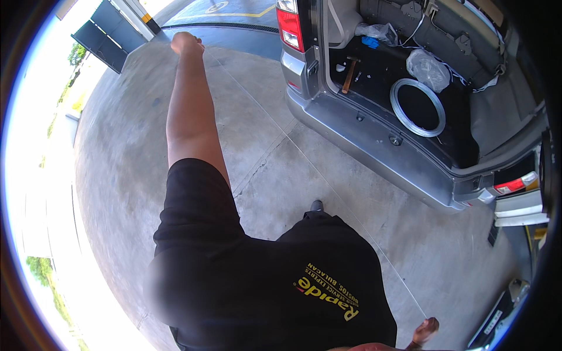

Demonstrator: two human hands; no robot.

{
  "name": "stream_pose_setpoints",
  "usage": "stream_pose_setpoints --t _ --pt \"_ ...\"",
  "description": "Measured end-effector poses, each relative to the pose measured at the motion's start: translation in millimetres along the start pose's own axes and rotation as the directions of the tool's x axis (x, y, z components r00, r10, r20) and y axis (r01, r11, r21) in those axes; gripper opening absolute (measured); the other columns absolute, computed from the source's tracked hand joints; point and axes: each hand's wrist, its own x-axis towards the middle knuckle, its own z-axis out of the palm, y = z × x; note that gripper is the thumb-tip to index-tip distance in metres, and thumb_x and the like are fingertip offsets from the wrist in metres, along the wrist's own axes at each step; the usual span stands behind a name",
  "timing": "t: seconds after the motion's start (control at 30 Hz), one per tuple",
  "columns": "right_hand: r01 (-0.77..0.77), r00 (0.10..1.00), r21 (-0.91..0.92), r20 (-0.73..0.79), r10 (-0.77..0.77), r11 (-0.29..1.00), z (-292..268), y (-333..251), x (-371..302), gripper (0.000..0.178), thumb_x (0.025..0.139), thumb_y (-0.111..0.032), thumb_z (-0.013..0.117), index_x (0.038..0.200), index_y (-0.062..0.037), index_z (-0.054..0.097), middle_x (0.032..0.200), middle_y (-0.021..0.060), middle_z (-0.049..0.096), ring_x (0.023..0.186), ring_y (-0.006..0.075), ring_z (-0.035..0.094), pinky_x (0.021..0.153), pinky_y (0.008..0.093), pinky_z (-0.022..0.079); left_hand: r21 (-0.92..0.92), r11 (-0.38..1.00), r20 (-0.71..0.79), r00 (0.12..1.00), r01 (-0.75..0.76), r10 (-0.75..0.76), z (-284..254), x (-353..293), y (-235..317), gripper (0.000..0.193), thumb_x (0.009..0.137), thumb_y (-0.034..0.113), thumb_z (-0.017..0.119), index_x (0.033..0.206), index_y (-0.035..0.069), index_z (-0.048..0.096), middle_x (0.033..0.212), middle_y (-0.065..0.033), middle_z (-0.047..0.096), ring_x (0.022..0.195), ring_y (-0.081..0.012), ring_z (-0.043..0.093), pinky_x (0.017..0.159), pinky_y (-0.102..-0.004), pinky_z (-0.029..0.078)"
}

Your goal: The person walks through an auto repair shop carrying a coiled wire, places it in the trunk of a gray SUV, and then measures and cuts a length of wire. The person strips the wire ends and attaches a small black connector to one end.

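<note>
My left arm reaches far forward, and my left hand [186, 42] is closed in a fist at the upper left. Low at the right edge of my body, my right hand [426, 330] is closed too, slightly blurred. Between the two hands runs a thin pale wire [319, 174], pulled nearly straight on a slant across the view above the concrete floor. Each end meets a hand; the fingers hide how it is gripped. In the open rear of a grey vehicle lies a coil of silver wire [397, 114]. A hammer [350, 75] with a wooden handle rests left of the coil.
The vehicle's rear bumper [374, 143] juts out to my right. Inside are a clear plastic bag [428, 69], a blue crumpled item [370, 42] and loose cables. A dark case [499, 316] stands at lower right. A floor drain grate [234, 25] crosses ahead; a grey gate [102, 38] stands far left.
</note>
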Motion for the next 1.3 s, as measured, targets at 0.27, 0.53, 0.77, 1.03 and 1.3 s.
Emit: stream_pose_setpoints --t 0.27,0.53,0.77,1.03,1.3 --pt "-0.081 0.992 -0.189 -0.107 0.061 0.979 -23 69 -195 0.044 0.104 -0.047 0.054 0.087 -0.0084 0.065 0.083 0.0124 0.061 0.086 0.0376 0.062 0.083 0.0571 0.049 -0.102 0.963 0.172 0.958 0.249 -0.230 -47 -32 11 0.013 0.097 0.004 0.033 0.091 0.000 0.044 0.076 -0.0095 0.048 0.055 -0.0158 0.035 0.051 -0.0327 0.030" --pt "-0.203 0.971 -0.349 0.051 0.235 0.915 -50 80 -245 0.033 0.102 -0.041 0.064 0.094 -0.0116 0.075 0.089 0.0070 0.070 0.094 0.0316 0.069 0.090 0.0535 0.056 -0.037 0.990 0.150 0.980 0.135 -0.128 -81 -53 40 0.010 0.096 0.002 0.037 0.089 0.001 0.044 0.074 -0.0101 0.049 0.055 -0.0168 0.037 0.050 -0.0326 0.031" --pt "-0.180 0.931 -0.430 0.216 0.294 0.885 -63 78 -235 0.027 0.104 -0.033 0.063 0.098 -0.0089 0.073 0.096 0.0107 0.070 0.098 0.0329 0.069 0.092 0.0525 0.056 0.020 0.999 0.091 0.995 0.035 -0.037 -85 -47 64 0.009 0.100 0.009 0.043 0.095 0.004 0.050 0.074 -0.0076 0.051 0.057 -0.0167 0.042 0.051 -0.0317 0.033" --pt "-0.219 0.974 -0.388 -0.027 0.227 0.895 -64 72 -226 0.029 0.098 -0.032 0.069 0.113 -0.0063 0.069 0.108 0.0157 0.071 0.105 0.0356 0.068 0.096 0.0548 0.055 0.042 0.935 0.490 0.808 0.351 -0.326 -91 20 41 0.025 0.109 0.027 0.049 0.092 0.009 0.054 0.070 0.0012 0.049 0.057 -0.0126 0.041 0.050 -0.0270 0.036" --pt "-0.061 0.997 -0.122 -0.064 0.053 0.991 -57 7 -94 0.060 0.113 -0.046 0.028 0.078 0.0003 0.042 0.077 0.0238 0.047 0.073 0.0465 0.049 0.067 0.0570 0.039 0.487 0.751 0.491 0.572 0.446 -0.657 -140 -83 -59 0.026 0.110 0.026 0.049 0.095 0.009 0.061 0.071 0.0040 0.054 0.061 -0.0104 0.053 0.055 -0.0251 0.047"
